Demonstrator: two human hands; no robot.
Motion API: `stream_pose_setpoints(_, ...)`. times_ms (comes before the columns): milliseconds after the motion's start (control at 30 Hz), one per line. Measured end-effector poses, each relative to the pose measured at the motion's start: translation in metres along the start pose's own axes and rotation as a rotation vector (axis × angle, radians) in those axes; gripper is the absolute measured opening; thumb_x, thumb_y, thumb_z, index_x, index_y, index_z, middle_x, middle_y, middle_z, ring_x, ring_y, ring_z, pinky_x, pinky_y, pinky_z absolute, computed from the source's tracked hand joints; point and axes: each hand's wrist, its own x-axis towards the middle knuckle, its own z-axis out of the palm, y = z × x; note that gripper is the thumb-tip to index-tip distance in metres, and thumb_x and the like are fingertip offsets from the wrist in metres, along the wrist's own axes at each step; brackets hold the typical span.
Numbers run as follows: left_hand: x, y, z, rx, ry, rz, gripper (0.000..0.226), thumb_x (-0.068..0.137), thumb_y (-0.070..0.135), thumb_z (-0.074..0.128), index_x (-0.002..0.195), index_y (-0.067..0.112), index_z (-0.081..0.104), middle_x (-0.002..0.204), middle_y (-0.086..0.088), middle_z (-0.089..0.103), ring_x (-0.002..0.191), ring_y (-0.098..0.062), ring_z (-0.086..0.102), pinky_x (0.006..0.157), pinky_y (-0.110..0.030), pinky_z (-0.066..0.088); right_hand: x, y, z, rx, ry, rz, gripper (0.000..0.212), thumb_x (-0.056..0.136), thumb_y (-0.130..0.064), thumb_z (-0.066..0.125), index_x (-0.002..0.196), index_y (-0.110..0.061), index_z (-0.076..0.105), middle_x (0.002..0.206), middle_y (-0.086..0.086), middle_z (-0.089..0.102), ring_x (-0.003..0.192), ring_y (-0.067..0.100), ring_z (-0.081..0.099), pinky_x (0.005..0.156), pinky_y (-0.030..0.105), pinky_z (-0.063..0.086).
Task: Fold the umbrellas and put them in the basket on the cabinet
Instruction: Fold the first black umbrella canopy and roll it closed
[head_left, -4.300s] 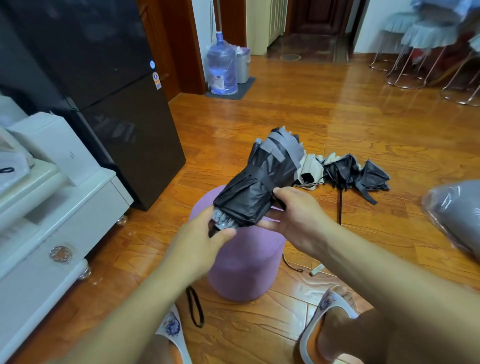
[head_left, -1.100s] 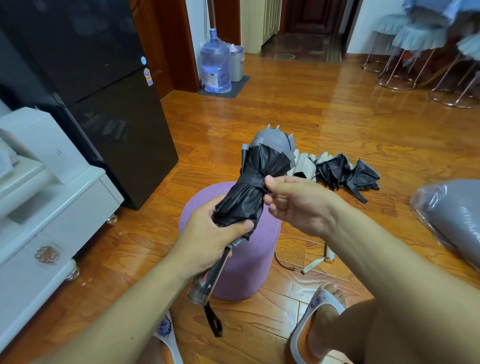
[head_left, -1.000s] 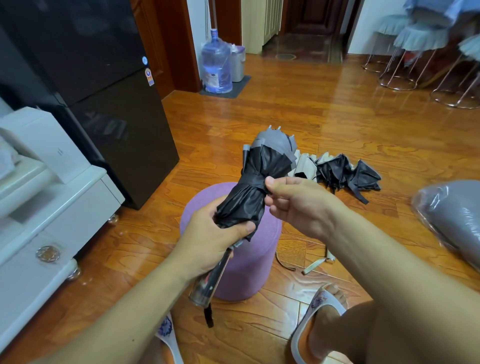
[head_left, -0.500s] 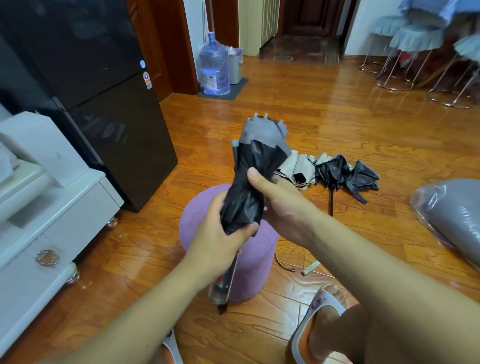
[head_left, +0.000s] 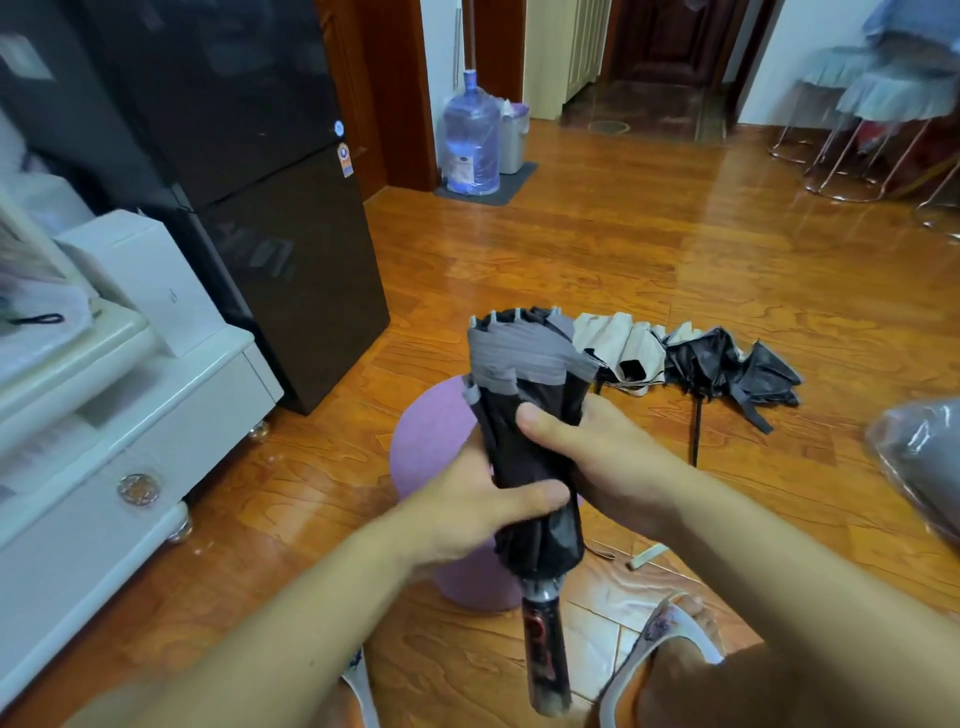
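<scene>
Both hands wrap the black folding umbrella (head_left: 524, 447) upright above the purple stool (head_left: 436, 441): the left grip (head_left: 467, 499) clamps the lower canopy, the right grip (head_left: 592, 457) closes above it, likely bunching the folds tight. Two more umbrellas (head_left: 691, 358) lie on the floor beyond the right grip.

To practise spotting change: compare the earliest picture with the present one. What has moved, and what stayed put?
The black umbrella swung from slanting to nearly upright, handle down; the right hand moved from its edge to wrap the canopy. The left hand still grips it; the umbrellas on the floor stayed.
</scene>
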Motion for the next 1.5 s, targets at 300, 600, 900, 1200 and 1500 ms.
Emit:
stream_pose_setpoints(300, 0.009, -0.009, -0.001, 0.108, 0.334, -0.017, 0.052, 0.082, -0.010, 0.066, 0.127, 0.014, 0.055, 0.108, -0.002, 0.075, 0.099, -0.013, 0.074, 0.074, -0.023, 0.055, 0.003, -0.014, -0.015, -0.957, 0.533, -0.643, 0.014, 0.088, -0.013, 0.073, 0.098, -0.017, 0.065, 0.083, -0.007, 0.054, 0.072, 0.003, 0.052, 0.068, 0.016, 0.039)
stream_pose_setpoints(600, -0.001, -0.008, 0.001, 0.272, 0.214, -0.070, 0.061, 0.081, 0.002, 0.068, 0.134, 0.023, 0.045, 0.111, 0.009, 0.074, 0.102, -0.001, 0.071, 0.092, -0.033, 0.055, 0.002, -0.019, -0.013, -0.870, 0.361, -0.436, 0.026, 0.084, 0.000, 0.074, 0.098, -0.022, 0.071, 0.079, -0.009, 0.056, 0.064, 0.010, 0.053, 0.065, 0.012, 0.040)
stream_pose_setpoints(900, -0.011, 0.005, -0.007, 0.739, 0.242, -0.151, 0.076, 0.077, 0.033, 0.067, 0.137, 0.054, 0.027, 0.108, 0.010, 0.069, 0.097, -0.023, 0.066, 0.081, -0.042, 0.057, -0.002, -0.025, -0.029, -0.888, 0.195, -0.130, 0.023, 0.083, -0.016, 0.081, 0.083, -0.034, 0.067, 0.057, -0.016, 0.051, 0.055, 0.002, 0.045, 0.056, 0.018, 0.034)
stream_pose_setpoints(1200, -0.010, 0.007, -0.007, 0.806, 0.302, -0.136, 0.077, 0.078, 0.034, 0.066, 0.140, 0.050, 0.022, 0.106, 0.003, 0.069, 0.097, -0.033, 0.065, 0.079, -0.044, 0.057, -0.003, -0.016, -0.017, -1.030, 0.308, -0.329, 0.025, 0.082, -0.010, 0.079, 0.094, -0.029, 0.068, 0.074, -0.010, 0.045, 0.066, 0.003, 0.045, 0.063, 0.028, 0.037)
stream_pose_setpoints(1500, -0.009, 0.002, -0.013, 0.778, 0.298, -0.119, 0.075, 0.078, 0.041, 0.067, 0.138, 0.052, 0.023, 0.107, 0.000, 0.071, 0.097, -0.032, 0.067, 0.080, -0.044, 0.057, -0.002, -0.018, -0.021, -0.929, 0.277, -0.163, 0.027, 0.084, -0.013, 0.079, 0.095, -0.029, 0.061, 0.070, -0.008, 0.052, 0.061, 0.003, 0.047, 0.058, 0.020, 0.037)
